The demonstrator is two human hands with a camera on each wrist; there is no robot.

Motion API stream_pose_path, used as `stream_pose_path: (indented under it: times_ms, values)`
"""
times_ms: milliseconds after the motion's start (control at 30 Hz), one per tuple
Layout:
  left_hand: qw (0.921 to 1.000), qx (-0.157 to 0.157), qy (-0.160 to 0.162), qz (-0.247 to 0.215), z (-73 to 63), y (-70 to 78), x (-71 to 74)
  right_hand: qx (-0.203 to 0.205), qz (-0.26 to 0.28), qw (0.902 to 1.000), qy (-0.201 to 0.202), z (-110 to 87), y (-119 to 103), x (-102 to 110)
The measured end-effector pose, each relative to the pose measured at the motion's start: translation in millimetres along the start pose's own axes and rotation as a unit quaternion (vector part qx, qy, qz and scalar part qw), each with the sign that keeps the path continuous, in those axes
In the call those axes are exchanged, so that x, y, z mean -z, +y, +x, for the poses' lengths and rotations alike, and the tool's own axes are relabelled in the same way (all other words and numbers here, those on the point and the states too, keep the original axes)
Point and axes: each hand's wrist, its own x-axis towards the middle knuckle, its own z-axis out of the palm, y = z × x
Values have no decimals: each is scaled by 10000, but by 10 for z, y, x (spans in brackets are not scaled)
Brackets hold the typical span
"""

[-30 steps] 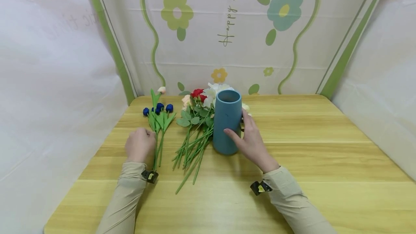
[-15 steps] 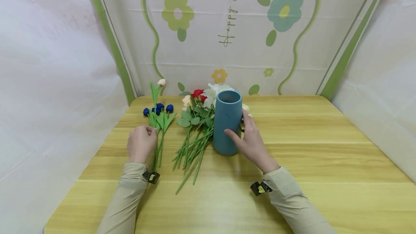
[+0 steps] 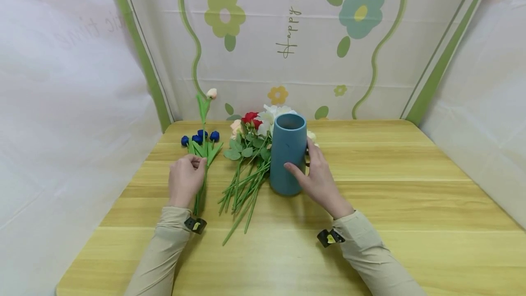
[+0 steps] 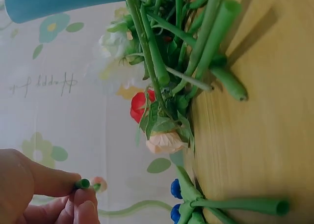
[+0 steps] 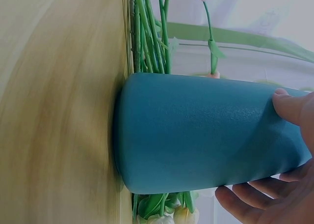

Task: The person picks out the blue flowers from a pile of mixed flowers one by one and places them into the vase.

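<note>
Between thumb and fingers, my left hand (image 3: 186,181) pinches the green stem of a pale pink tulip (image 3: 211,93). The tulip stands upright above the table, its bloom and leaf (image 3: 203,108) over the hand; the cut stem end shows in the left wrist view. Several blue tulips (image 3: 214,136) lie on the table under that hand. My right hand (image 3: 322,186) grips the tall blue vase (image 3: 285,159), thumb in front and fingers round the far side. The vase is upright on the wood, with its dark mouth facing up.
Left of the vase, and partly behind it, lies a heap of flowers with a red rose (image 3: 249,119), white blooms (image 3: 268,114) and long green stems (image 3: 242,195) pointing toward me. A printed curtain (image 3: 255,67) hangs behind the wooden table (image 3: 390,163).
My left hand has risen and shifted slightly right, lifting the pink tulip up from the blue ones. The right hand and the vase have stayed in place.
</note>
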Motion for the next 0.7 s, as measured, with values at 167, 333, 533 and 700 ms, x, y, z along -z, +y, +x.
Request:
stream_pose_path:
  times_ms: [167, 333, 533, 700]
  values:
    - [9996, -220, -68, -181, -30, 81, -32, -12, 21, 10000, -14, 0, 6, 1]
    - [9982, -391, -159, -428, -72, 148, -89, -4, 10, 10000, -1, 1, 11, -3]
    - [9959, -410, -352, -731, -128, 264, -148, 12, 5, 10000, 10, 0, 12, -8]
    - [9921, -422, -774, -887, -187, 403, -185, -5, 6, 10000, 4, 0, 8, -7]
